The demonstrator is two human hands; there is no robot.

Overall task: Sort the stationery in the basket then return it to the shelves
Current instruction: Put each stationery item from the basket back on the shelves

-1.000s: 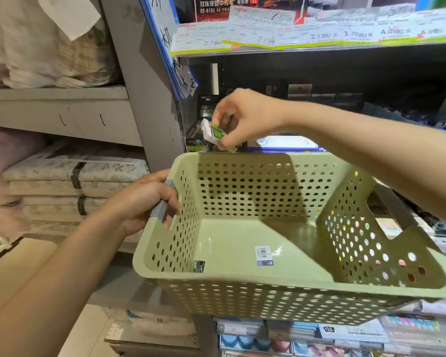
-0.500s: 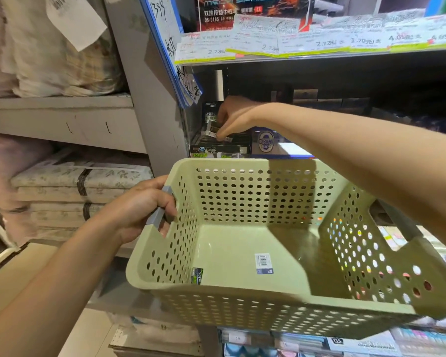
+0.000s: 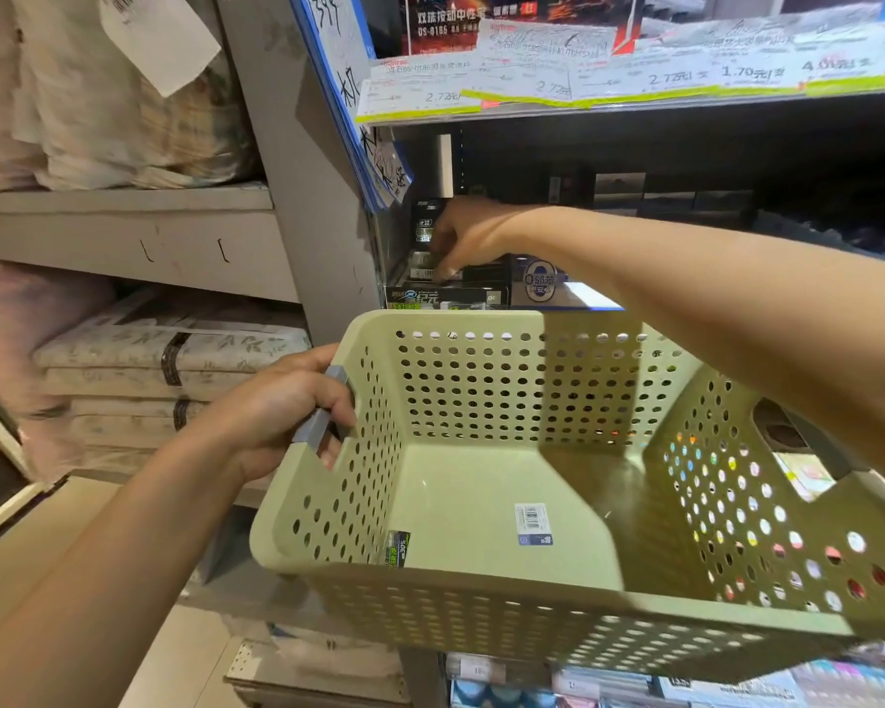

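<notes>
Two hands in view. Left hand (image 3: 282,406) clenched round the grey handle (image 3: 323,416) on the left wall of the pale green perforated plastic basket (image 3: 481,590), holding it up just near of the shelves. Basket interior holds one small dark packet with green print (image 3: 397,549) leaning in the near-left corner, plus a barcode sticker (image 3: 532,523) on the floor. Right hand (image 3: 468,237) reaches far over the basket into the dark shelf bay, fingertips (image 3: 443,272) down in the black cardboard display box (image 3: 448,294); can't tell whether they pinch anything. Price tag strip (image 3: 634,79) runs along the shelf edge above.
</notes>
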